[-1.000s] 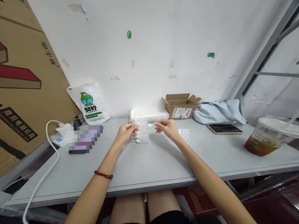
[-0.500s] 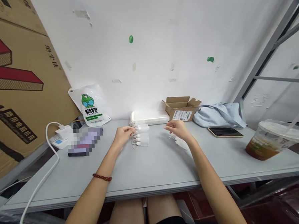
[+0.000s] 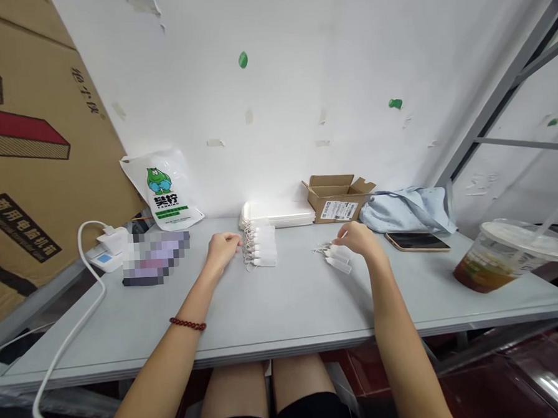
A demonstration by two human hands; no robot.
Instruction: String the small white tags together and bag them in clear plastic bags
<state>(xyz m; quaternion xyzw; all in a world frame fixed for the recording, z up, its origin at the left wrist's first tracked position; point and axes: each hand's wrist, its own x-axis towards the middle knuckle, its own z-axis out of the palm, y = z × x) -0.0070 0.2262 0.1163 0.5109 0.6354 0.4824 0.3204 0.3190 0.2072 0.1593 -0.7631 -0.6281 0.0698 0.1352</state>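
My left hand (image 3: 222,249) rests on the table with its fingers curled together, just left of a neat row of small white translucent tags (image 3: 266,247) with thin string loops. It is apart from the row, and nothing shows in its fingers. My right hand (image 3: 358,237) is bent over a small loose pile of the same tags (image 3: 339,265), its fingertips pinched at the string end of one of them. That hand partly covers the pile.
Behind the row lies a stack of flat white packets (image 3: 283,214), beside an open cardboard box (image 3: 337,200). A light blue cloth bag (image 3: 405,212), a phone (image 3: 416,241) and a drink cup (image 3: 506,256) stand right. At left are a white plastic bag (image 3: 163,190) and a charger with cable (image 3: 110,249).
My left hand has drawn back slightly left from the row, which has one more tag at its far end. My right hand has moved right and down onto the loose pile.
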